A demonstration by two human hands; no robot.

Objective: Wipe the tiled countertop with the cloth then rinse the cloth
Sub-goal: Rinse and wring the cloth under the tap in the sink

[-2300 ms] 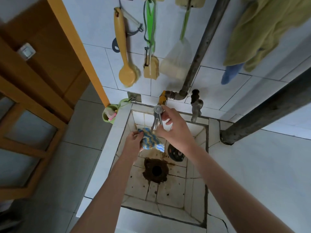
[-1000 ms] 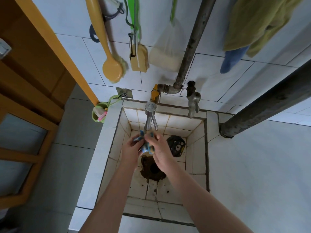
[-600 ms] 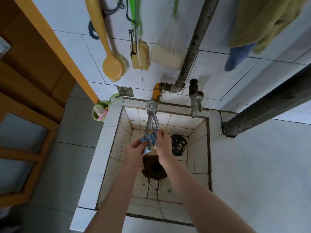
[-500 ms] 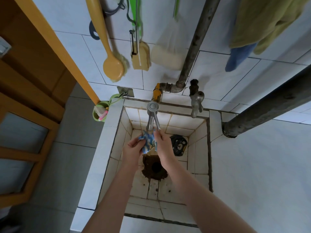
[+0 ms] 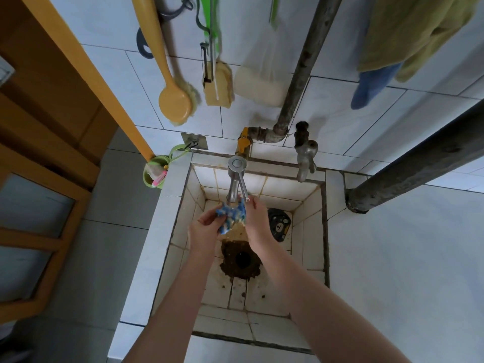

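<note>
white tiled counter [image 5: 406, 258] on the right, deep tiled sink basin [image 5: 309, 226] set into it, stained drain [image 5: 242, 259] at the bottom; steel tap [image 5: 235, 179] over the back of the basin, second older tap [image 5: 305, 158] beside it on the wall; brushes and sponges hang above, not in play; both arms reach into the basin; left hand [image 5: 203, 229] and right hand [image 5: 255, 221] meet right under the tap spout; blue-and-white cloth [image 5: 231, 214] bunched between them, touching the spout end, well above the drain; left grip closed round the lower-left of the wad with fingers curled; right grip pinches the upper-right edge, fingertips just beside the tap lever; cannot tell if water is running, no clear stream visible; judgement: rinse step, wiping looks done; cloth is small, soft, limp, probably wet so heavier and a bit slippery, not fragile; will fold and sag wherever unsupported; best taken as a whole wad in the palm or by two opposite edges for wringing; a loose pinch risks dropping it toward the dirty drain.
</note>
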